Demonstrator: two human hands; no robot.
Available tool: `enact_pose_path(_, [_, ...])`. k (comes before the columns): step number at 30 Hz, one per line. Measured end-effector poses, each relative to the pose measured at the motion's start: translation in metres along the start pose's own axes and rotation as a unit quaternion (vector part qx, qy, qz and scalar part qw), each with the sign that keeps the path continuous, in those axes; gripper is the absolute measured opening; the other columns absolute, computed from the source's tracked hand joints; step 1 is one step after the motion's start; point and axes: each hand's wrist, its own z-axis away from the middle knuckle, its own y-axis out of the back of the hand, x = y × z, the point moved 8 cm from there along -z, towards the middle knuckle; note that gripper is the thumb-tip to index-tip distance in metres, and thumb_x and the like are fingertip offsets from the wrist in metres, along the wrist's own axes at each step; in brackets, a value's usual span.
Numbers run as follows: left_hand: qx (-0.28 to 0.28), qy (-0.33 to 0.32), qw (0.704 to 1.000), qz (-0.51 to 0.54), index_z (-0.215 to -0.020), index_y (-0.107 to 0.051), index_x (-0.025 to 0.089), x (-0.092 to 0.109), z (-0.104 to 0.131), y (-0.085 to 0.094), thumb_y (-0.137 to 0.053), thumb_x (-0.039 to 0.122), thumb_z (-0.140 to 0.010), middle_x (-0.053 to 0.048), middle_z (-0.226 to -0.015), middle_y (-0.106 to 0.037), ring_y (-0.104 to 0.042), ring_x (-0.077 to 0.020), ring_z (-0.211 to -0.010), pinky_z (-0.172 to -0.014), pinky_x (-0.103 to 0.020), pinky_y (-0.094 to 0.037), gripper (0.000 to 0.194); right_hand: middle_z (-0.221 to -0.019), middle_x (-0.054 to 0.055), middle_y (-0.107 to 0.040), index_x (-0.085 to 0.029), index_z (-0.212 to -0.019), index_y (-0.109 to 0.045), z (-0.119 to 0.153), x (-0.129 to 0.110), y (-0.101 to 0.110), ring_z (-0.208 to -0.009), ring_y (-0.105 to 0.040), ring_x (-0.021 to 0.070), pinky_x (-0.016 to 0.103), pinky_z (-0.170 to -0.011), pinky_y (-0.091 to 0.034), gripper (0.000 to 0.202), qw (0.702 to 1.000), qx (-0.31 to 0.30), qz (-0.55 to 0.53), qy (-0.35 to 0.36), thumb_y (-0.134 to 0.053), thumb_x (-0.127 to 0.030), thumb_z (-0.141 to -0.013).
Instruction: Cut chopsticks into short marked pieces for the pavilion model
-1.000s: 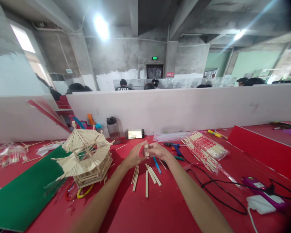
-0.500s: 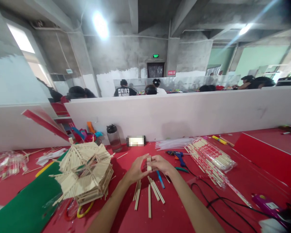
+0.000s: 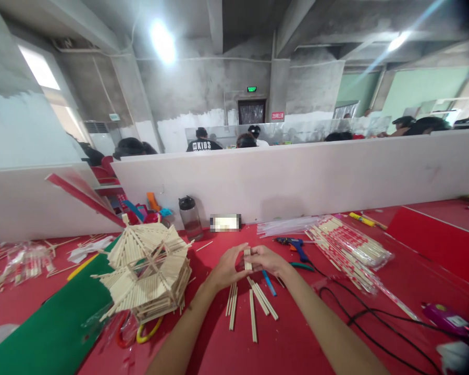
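Between my left hand (image 3: 230, 267) and my right hand (image 3: 269, 260) is a short bundle of pale wooden sticks (image 3: 247, 259), held upright by the fingers of both. Loose sticks lie just below on the red table, in a left group (image 3: 232, 307), a middle pair (image 3: 253, 316) and a right group (image 3: 263, 298). A blue pen-like stick (image 3: 269, 283) lies beneath my right hand. To the left stands a many-sided structure built of wooden sticks (image 3: 150, 271).
Behind my hands are a dark-lidded bottle (image 3: 189, 219) and a blurred-out device (image 3: 225, 223). At right lie a blue glue gun (image 3: 297, 249), packaged sticks (image 3: 354, 245), black cables (image 3: 369, 311) and a purple tool (image 3: 447, 319). A white partition (image 3: 297, 177) crosses behind; people sit beyond it.
The view has shifted slightly, so the table items appear farther right. Both hands still hold the short bundle in nearly the same pose.
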Motion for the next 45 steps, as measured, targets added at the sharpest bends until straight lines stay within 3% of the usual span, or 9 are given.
enact_pose_path(9, [0.014, -0.042, 0.999, 0.008, -0.144, -0.032, 0.023, 0.006, -0.003, -0.001, -0.066, 0.047, -0.083, -0.013, -0.143, -0.047, -0.046, -0.0249, -0.131, -0.11, -0.044, -0.038, 0.074, -0.083, 0.008, -0.073, -0.011, -0.093, -0.07, -0.002, -0.003, 0.003, -0.066, -0.067, 0.0154, 0.029, -0.069, -0.053, 0.048, 1.0, -0.016, 0.003, 0.025, -0.083, -0.045, -0.062])
enact_pose_path(14, [0.022, -0.044, 0.998, 0.027, -0.145, -0.031, 0.022, 0.008, -0.004, 0.001, -0.066, 0.05, -0.081, -0.015, -0.144, -0.044, -0.044, -0.0281, -0.133, -0.11, -0.046, -0.038, 0.079, -0.087, 0.008, -0.073, -0.013, -0.096, -0.072, -0.001, -0.007, 0.007, -0.074, -0.068, 0.0163, 0.03, -0.075, -0.053, 0.046, 0.999, -0.013, 0.009, 0.033, -0.081, -0.046, -0.065])
enact_pose_path(30, [0.025, -0.061, 0.998, -0.005, -0.143, -0.033, 0.023, 0.018, -0.01, 0.008, -0.068, 0.041, -0.082, -0.013, -0.14, -0.049, -0.047, -0.0269, -0.13, -0.108, -0.046, -0.041, 0.072, -0.091, 0.008, -0.071, -0.013, -0.094, -0.071, 0.002, -0.018, 0.002, -0.076, -0.066, 0.0165, 0.026, -0.066, -0.053, 0.044, 0.998, -0.025, 0.006, 0.061, -0.082, -0.046, -0.066])
enact_pose_path(40, [0.037, -0.055, 0.996, -0.056, -0.142, -0.036, 0.025, 0.013, -0.008, 0.008, -0.066, 0.039, -0.082, -0.011, -0.135, -0.054, -0.052, -0.0268, -0.123, -0.105, -0.045, -0.042, 0.068, -0.086, 0.007, -0.073, -0.015, -0.093, -0.071, 0.004, -0.014, -0.002, -0.075, -0.068, 0.0161, 0.028, -0.073, -0.053, 0.042, 0.999, -0.023, 0.015, 0.03, -0.081, -0.046, -0.066])
enact_pose_path(45, [0.05, -0.039, 0.996, -0.056, -0.141, -0.038, 0.024, 0.005, -0.006, 0.017, -0.065, 0.042, -0.083, -0.012, -0.138, -0.052, -0.05, -0.0272, -0.126, -0.106, -0.045, -0.041, 0.066, -0.08, 0.005, -0.071, -0.016, -0.091, -0.07, 0.007, -0.027, 0.005, -0.068, -0.066, 0.0153, 0.028, -0.07, -0.053, 0.04, 0.995, 0.003, 0.088, 0.042, -0.069, -0.053, -0.076])
